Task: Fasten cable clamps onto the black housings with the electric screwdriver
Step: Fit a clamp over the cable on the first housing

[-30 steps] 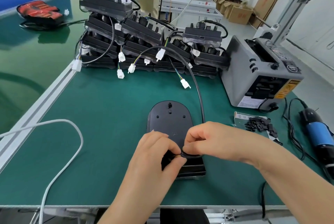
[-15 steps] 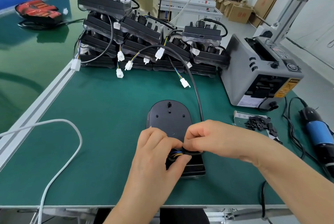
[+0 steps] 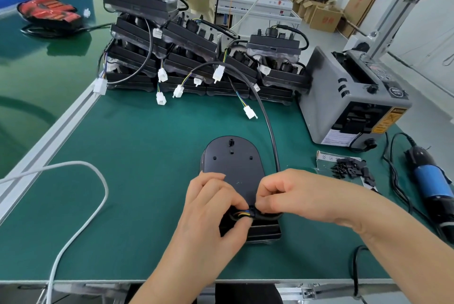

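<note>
The left hand point(image 3: 211, 208) and right hand point(image 3: 294, 195) both pinch the black sheathed cable point(image 3: 272, 136) over the oval black plastic housing point(image 3: 231, 163); the blue electric screwdriver point(image 3: 432, 181) lies rightward, nearer the right hand.

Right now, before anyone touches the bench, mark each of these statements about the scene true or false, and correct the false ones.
1. The left hand and right hand both grip the cable at the housing's near end. True.
2. The screwdriver and loose clamps lie on the mat, right of the housing. True.
3. The right hand holds the screwdriver. False: it grips the cable.
4. The grey machine stands left of the housing. False: it stands at the back right.
</note>
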